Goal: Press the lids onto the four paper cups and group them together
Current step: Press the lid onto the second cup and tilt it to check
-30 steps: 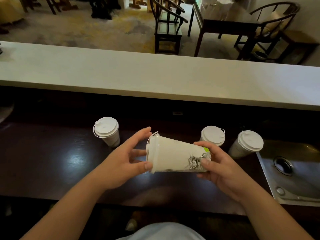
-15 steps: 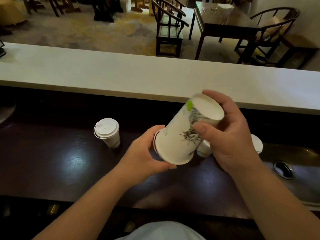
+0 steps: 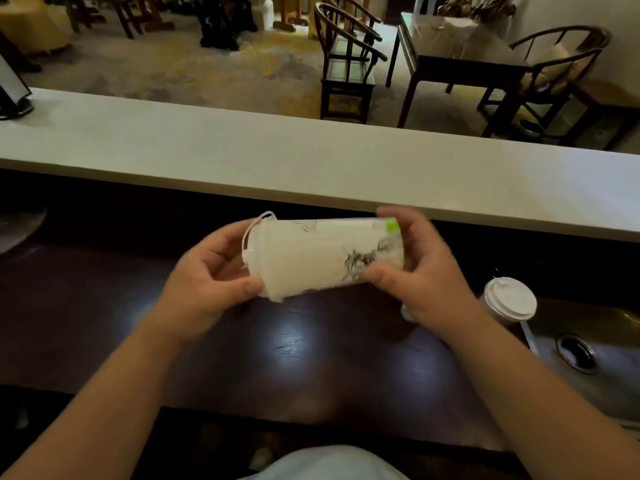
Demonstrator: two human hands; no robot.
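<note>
Cup (image 3: 322,258) held sideways above dark counter (image 3: 104,323); left hand (image 3: 207,282) grips its lid (image 3: 254,251) end; right hand (image 3: 422,271) grips its base; second lidded cup (image 3: 509,299) stands beside sink (image 3: 588,358).

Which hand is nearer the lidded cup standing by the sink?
The right hand. It grips the base end of the sideways cup, just left of the standing cup. The left hand holds the lid end, farther off.
</note>
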